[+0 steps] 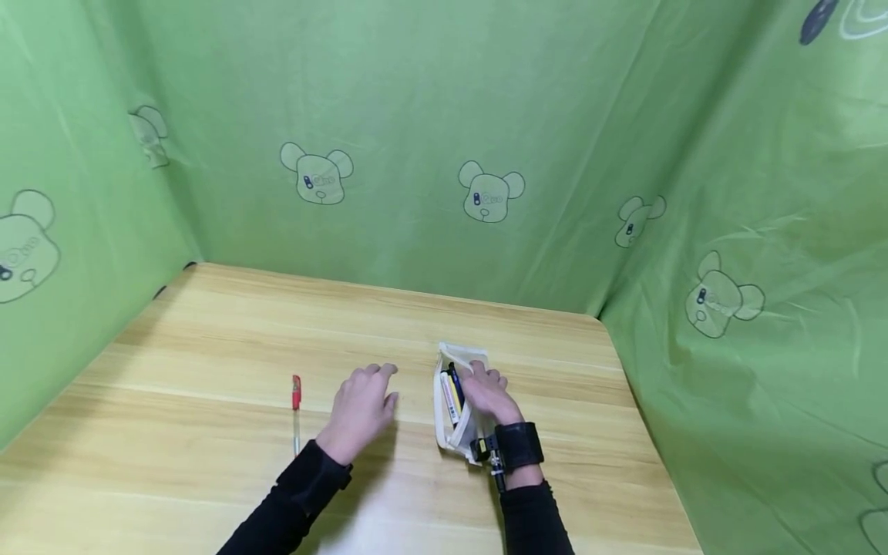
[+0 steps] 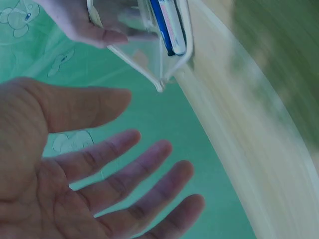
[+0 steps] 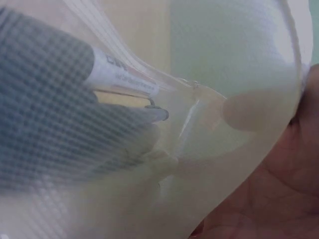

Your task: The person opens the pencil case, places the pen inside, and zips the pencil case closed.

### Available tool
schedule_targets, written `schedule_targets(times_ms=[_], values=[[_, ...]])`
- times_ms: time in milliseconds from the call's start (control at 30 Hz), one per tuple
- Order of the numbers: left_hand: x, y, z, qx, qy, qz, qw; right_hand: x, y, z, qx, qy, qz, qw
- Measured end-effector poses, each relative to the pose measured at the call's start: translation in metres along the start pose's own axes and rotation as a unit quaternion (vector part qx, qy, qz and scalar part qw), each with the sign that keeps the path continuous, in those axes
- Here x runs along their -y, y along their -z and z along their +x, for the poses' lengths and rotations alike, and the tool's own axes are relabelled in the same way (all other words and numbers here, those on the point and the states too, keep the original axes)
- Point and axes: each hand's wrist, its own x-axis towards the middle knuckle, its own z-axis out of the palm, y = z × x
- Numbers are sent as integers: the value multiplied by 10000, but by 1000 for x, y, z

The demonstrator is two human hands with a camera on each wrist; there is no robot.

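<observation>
A whitish, see-through pencil case [image 1: 440, 433] lies unzipped on the table, right of the middle. Inside it are a white marker [image 1: 449, 397], a dark blue pen [image 1: 455, 383] and something yellow. My right hand [image 1: 489, 395] grips the case's right side; in the right wrist view, fingers show through the translucent wall [image 3: 239, 159]. To the left of the case, my left hand [image 1: 361, 408] hovers over the table, fingers spread and holding nothing, as the left wrist view of its palm [image 2: 65, 199] confirms. Further left lies a red-capped pen [image 1: 296, 395], its lower end hidden by the left forearm.
The wooden table [image 1: 229, 331] is bordered at the back and both sides by green curtains [image 1: 402, 231] printed with bear heads. Black bands circle both wrists, and a small camera [image 1: 483, 449] sits on the right one, close to the case's near end.
</observation>
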Motion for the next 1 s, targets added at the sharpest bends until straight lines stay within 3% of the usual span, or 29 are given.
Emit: schedule_targets(times_ms=[200, 367, 700, 1000], values=[[16, 12, -6, -124, 487, -176, 9986, -2, 0, 1, -22, -24, -15, 10000], [32, 24, -10, -16, 902, -225, 9957, -2, 1, -1, -6, -44, 78, 10000], [59, 40, -13, 597, 1660, -163, 9842, -3, 3, 1, -27, 30, 39, 10000], [87, 45, -19, 1326, 2204, -108, 9663, -4, 1, 0, 17, 10, 183, 9998]])
